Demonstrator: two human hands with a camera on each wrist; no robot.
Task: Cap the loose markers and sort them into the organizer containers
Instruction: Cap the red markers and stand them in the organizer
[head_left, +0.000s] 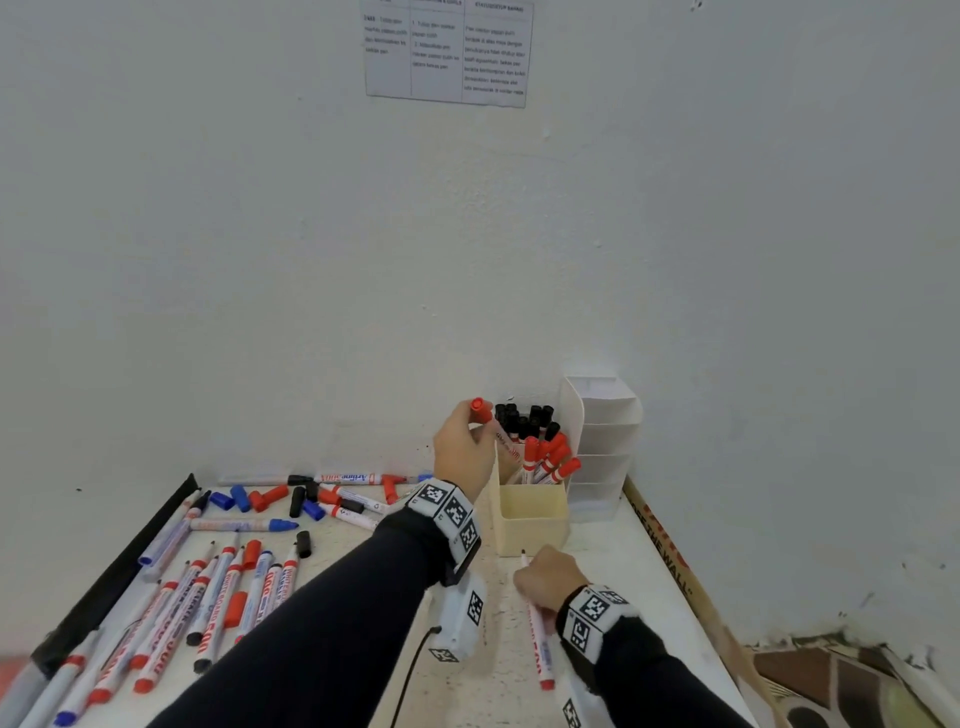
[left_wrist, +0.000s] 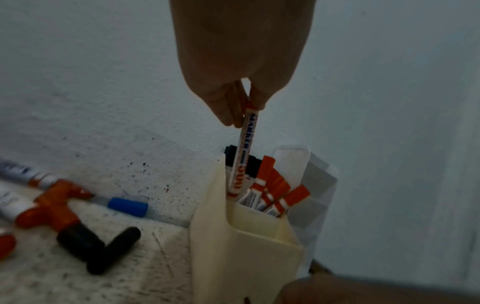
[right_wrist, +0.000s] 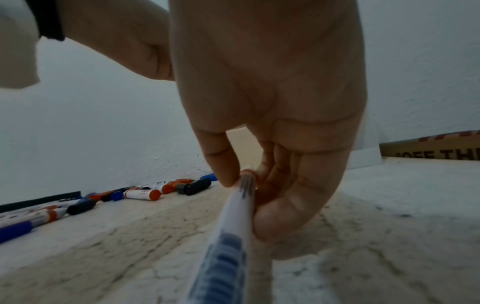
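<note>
My left hand (head_left: 470, 426) pinches a capped red marker (left_wrist: 244, 152) by its cap and holds it nearly upright. Its lower end is down inside the cream organizer (head_left: 530, 519), in the compartment with the other red-capped markers (head_left: 550, 457). Black-capped markers (head_left: 524, 418) stand in the compartment behind. My right hand (head_left: 527, 571) is low over the table in front of the organizer and grips an uncapped red marker (head_left: 537, 639), bare tip pointing away from me. In the right wrist view, thumb and fingers (right_wrist: 221, 164) close round that marker (right_wrist: 233, 226) near its tip.
Several loose markers (head_left: 208, 587) and loose caps (head_left: 270, 496) lie across the left half of the table. A white tiered organizer (head_left: 602, 441) stands against the wall right of the cream one. A black strip (head_left: 119, 566) lines the left edge, cardboard (head_left: 670, 551) the right.
</note>
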